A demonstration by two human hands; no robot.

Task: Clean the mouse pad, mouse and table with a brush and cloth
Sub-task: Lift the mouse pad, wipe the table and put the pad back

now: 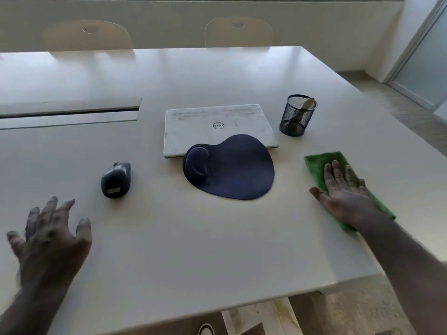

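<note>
A dark blue mouse pad (pixel 232 169) with a raised wrist rest lies mid-table, its far edge overlapping a closed laptop. To its left a dark grey mouse (pixel 116 179) lies tipped over with its underside showing. A green cloth (pixel 316 166) lies flat near the table's right edge, and my right hand (pixel 343 193) presses flat on it with fingers spread. My left hand (pixel 49 234) hovers over the white table (pixel 181 243) at the near left, fingers apart, holding nothing. A brush handle (pixel 307 103) sticks out of a mesh cup.
A closed white laptop (pixel 217 122) sits behind the pad. The black mesh cup (pixel 297 116) stands to its right. A cable slot (pixel 70 111) runs across the table at left. Two chairs (pixel 238 32) stand at the far side. The table's right and near edges are close.
</note>
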